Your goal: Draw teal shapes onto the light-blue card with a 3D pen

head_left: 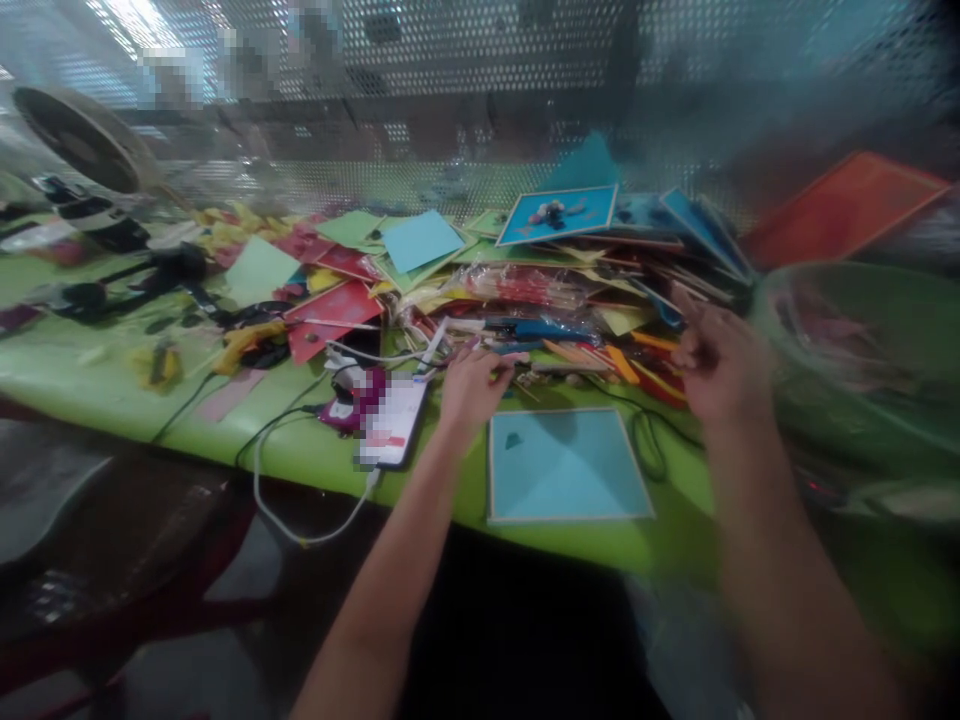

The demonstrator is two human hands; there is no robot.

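Observation:
My left hand (474, 385) is closed, thumb and fingers pinched at the near edge of the pile of sticks and craft bits; what it holds, if anything, is too small to make out. Raised at the right side of the pile, my right hand (721, 360) has its fingers curled together and blurred. Between my forearms a light blue board (570, 470) with a pale border lies flat, a small dark green shape (514, 440) near its upper left corner. Orange and yellow pieces (622, 364) lie between the hands.
A phone (394, 425) with a white cable lies left of my left hand. Behind are coloured cards (422, 240) and a blue framed picture (559, 214). A green basket (862, 290) stands at the right. A glue gun (251, 345) and a fan (82, 140) are at the left.

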